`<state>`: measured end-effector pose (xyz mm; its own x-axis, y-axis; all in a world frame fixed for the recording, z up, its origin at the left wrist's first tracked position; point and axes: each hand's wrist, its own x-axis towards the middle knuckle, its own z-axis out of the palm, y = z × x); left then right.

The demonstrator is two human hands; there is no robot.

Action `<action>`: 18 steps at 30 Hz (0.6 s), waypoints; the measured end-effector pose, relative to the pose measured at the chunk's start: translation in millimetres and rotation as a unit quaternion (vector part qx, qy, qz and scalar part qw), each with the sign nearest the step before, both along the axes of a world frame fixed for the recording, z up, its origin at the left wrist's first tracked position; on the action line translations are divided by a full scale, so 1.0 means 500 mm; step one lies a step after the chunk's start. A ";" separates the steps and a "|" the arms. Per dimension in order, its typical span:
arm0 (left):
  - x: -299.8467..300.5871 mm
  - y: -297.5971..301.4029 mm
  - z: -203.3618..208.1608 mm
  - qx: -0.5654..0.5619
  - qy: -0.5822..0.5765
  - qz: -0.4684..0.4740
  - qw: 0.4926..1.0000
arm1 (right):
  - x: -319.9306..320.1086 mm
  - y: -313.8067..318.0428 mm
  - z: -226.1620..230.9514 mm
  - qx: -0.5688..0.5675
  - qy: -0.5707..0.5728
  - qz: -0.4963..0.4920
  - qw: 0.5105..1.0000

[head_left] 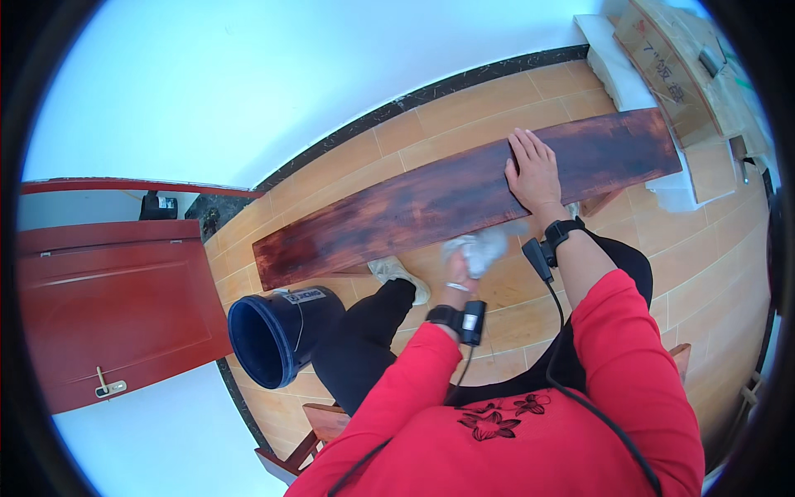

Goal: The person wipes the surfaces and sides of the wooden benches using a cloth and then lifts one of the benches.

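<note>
A long, dark red-brown wooden board [397,211] with a blotchy, shiny surface stretches across in front of me, raised above the floor. My right hand [534,174] lies on top of it, right of its middle, fingers stretched out toward the far edge. Just off the near edge, my left hand [459,273] grips a crumpled white cloth [480,250]. Motion blurs both the cloth and the fingers around it. Each wrist carries a black strap with a small device and a cable.
A dark blue bucket [261,341] is tipped toward me beside my left leg. At the far right, a cardboard box [667,74] stands next to the board's end. White wall [273,74] runs behind; a red door [124,306] is at left. Tiles [704,265] cover the floor.
</note>
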<state>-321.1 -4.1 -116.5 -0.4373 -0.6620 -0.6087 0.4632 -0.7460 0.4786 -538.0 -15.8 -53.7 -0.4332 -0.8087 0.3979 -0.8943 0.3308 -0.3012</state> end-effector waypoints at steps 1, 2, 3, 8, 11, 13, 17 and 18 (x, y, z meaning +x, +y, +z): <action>0.046 -0.022 0.000 0.041 0.012 0.043 0.998 | 0.006 -0.004 0.005 -0.015 -0.005 0.005 1.000; 0.087 -0.047 0.004 0.049 0.019 0.082 0.995 | 0.005 -0.004 0.004 -0.009 -0.004 0.006 1.000; 0.125 -0.074 0.006 0.056 0.026 0.120 0.991 | 0.001 -0.005 0.002 -0.005 -0.003 0.004 1.000; 0.301 -0.165 -0.017 0.014 -0.018 0.280 0.960 | 0.000 -0.002 -0.003 0.003 -0.002 -0.001 1.000; 0.451 -0.226 -0.035 -0.147 0.020 0.284 0.947 | 0.006 -0.009 0.012 -0.008 -0.008 0.003 1.000; 0.455 -0.260 -0.026 -0.072 -0.063 0.373 0.923 | -0.001 -0.001 0.004 0.001 -0.001 -0.004 1.000; 0.559 -0.272 -0.068 -0.156 0.075 0.222 0.959 | 0.017 -0.019 0.020 -0.007 -0.009 0.009 1.000; 0.577 -0.271 -0.078 -0.211 0.136 0.134 0.959 | 0.020 -0.022 0.023 -0.010 -0.011 0.011 1.000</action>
<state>-32.8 -139.7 -155.3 -0.3218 -0.9348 -0.1501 0.7609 -0.3497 0.5465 -527.9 -26.5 -42.0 -0.4249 -0.8099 0.4044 -0.8940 0.3055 -0.3277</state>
